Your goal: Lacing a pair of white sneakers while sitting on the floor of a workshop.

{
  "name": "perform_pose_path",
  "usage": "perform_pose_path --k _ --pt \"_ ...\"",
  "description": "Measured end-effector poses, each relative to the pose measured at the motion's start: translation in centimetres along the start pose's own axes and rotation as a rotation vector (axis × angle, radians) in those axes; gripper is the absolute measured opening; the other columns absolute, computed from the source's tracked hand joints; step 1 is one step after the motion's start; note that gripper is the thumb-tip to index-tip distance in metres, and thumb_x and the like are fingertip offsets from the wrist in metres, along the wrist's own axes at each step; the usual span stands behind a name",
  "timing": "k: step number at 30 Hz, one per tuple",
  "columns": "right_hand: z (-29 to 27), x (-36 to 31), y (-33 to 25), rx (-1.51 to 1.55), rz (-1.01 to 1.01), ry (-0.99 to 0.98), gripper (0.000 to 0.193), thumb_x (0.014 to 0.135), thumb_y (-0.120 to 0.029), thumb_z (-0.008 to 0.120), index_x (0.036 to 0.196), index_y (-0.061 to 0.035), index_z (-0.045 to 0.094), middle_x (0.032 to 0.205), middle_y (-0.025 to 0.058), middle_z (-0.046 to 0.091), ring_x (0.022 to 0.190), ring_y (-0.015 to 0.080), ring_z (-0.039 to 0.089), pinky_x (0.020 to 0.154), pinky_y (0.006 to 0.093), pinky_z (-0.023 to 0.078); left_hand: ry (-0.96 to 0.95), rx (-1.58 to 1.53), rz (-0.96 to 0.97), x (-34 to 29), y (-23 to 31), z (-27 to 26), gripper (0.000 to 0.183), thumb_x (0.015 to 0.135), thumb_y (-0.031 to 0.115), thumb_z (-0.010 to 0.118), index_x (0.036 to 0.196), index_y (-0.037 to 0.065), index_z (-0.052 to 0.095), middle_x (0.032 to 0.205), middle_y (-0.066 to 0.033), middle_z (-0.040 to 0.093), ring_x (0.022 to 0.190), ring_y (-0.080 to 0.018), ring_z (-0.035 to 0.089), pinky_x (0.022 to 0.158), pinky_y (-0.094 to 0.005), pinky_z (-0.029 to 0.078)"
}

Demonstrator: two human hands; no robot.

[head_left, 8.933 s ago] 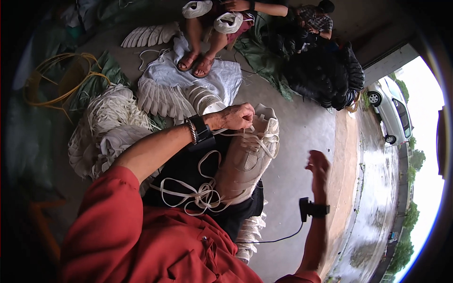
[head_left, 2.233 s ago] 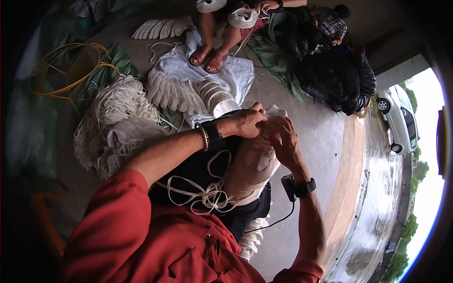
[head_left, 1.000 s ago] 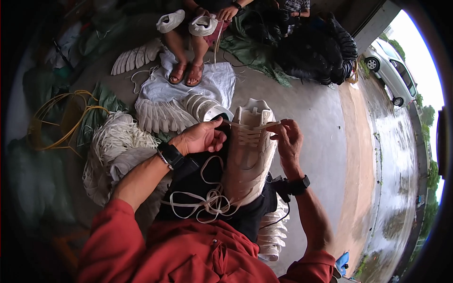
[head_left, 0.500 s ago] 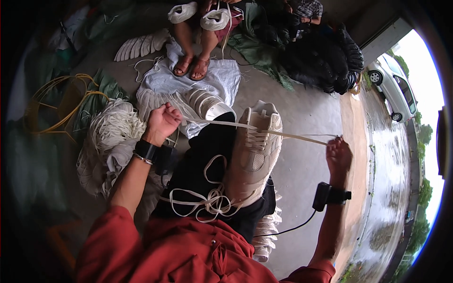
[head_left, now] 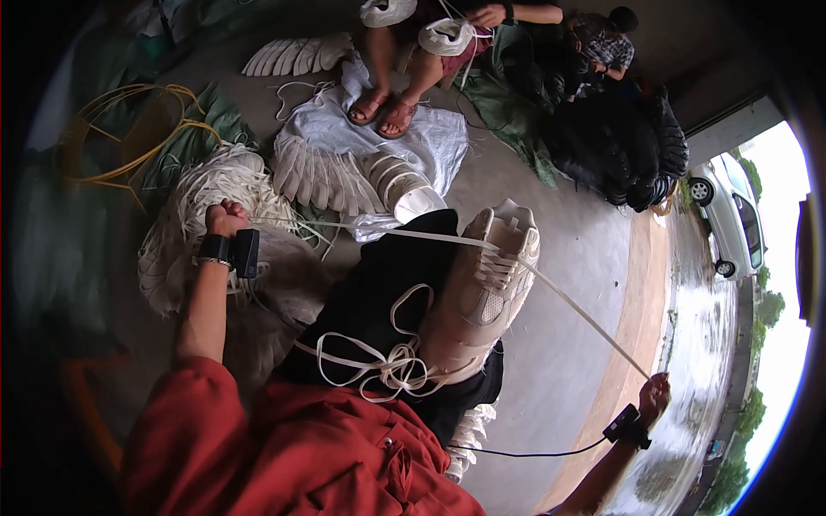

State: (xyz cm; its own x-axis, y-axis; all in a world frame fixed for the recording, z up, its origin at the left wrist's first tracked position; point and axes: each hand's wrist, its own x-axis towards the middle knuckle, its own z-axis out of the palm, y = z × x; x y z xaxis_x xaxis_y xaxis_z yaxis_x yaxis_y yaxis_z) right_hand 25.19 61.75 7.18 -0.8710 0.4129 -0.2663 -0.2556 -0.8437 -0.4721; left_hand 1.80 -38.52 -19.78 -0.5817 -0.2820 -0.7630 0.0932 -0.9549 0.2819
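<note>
A cream sneaker upper (head_left: 482,297) rests on my dark-clothed thigh, its lacing part done near the tongue. Out of its eyelets a flat white shoelace (head_left: 391,230) runs taut to both sides. At the left, my left hand (head_left: 226,218) is closed on one end of that lace, over the heap of white laces. Far to the right, my right hand (head_left: 655,397) grips the other end, its arm stretched out. A loose looped lace (head_left: 379,361) lies on my lap beside the upper's lower end.
White lace heap (head_left: 232,176) at left; yellow wire hoop (head_left: 129,142) behind it. Ahead, a person in sandals (head_left: 396,119) sits by a white sheet (head_left: 439,146) with shoe parts. Black bundles (head_left: 602,146) lie far right, near another person (head_left: 602,47). A car (head_left: 730,215) stands outside.
My hands have moved farther apart, the left outward to the left, the right outward and nearer me. The lace is drawn out longer on both sides. The whole view has shifted slightly.
</note>
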Motion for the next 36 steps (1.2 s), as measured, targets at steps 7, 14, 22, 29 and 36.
perform_pose_path --k 7,14,22,29,36 --pt "-4.1 -2.5 -1.3 0.171 0.077 0.238 0.009 0.089 -0.007 0.049 0.093 -0.0047 0.057 0.063 -0.0027 0.046 0.049 0.0072 0.030 0.044 0.0226 0.028 0.218 0.185 0.304 -2.8 -3.4 -0.8 0.017 0.088 0.014 0.052 0.071 0.013 0.049 0.056 0.0022 0.041 0.045 -0.0107 0.039 0.040 -0.0254 0.031" --pt "0.5 -0.1 8.5 -0.410 -0.110 0.329 0.028 0.093 -0.008 0.051 0.119 -0.0023 0.056 0.097 0.0077 0.066 0.077 0.0134 0.063 0.064 0.0242 0.055 -0.889 1.092 0.356 -15.5 -22.4 11.6 0.014 0.087 0.018 0.060 0.083 0.007 0.066 0.059 0.0042 0.047 0.046 -0.0030 0.041 0.038 -0.0189 0.031" --pt "17.2 1.3 31.6 -1.464 -0.189 -0.339 0.019 0.092 -0.017 0.056 0.102 -0.0016 0.054 0.090 0.0131 0.067 0.079 0.0204 0.065 0.068 0.0274 0.047 -1.402 1.434 0.262 -20.0 -30.5 15.5 0.019 0.082 0.017 0.060 0.077 0.000 0.066 0.061 -0.0034 0.062 0.058 -0.0093 0.054 0.056 -0.0292 0.044" --pt "22.1 3.7 42.6 -1.680 -0.533 -0.818 0.011 0.080 -0.001 0.061 0.091 -0.0011 0.065 0.101 0.0105 0.067 0.093 0.0215 0.063 0.082 0.0354 0.049 -1.528 1.541 0.511 -20.4 -30.5 15.2 0.018 0.079 0.018 0.061 0.081 0.001 0.067 0.067 -0.0114 0.065 0.065 -0.0166 0.062 0.061 -0.0340 0.047" --pt "22.1 4.8 46.0 -1.968 -0.641 -1.097 0.007 0.075 -0.012 0.064 0.079 -0.0066 0.065 0.105 0.0081 0.065 0.095 0.0276 0.061 0.084 0.0392 0.044 -1.488 1.660 0.512 -20.5 -30.7 15.6 0.021 0.074 0.018 0.059 0.083 0.001 0.068 0.073 -0.0179 0.065 0.070 -0.0261 0.065 0.065 -0.0382 0.048"
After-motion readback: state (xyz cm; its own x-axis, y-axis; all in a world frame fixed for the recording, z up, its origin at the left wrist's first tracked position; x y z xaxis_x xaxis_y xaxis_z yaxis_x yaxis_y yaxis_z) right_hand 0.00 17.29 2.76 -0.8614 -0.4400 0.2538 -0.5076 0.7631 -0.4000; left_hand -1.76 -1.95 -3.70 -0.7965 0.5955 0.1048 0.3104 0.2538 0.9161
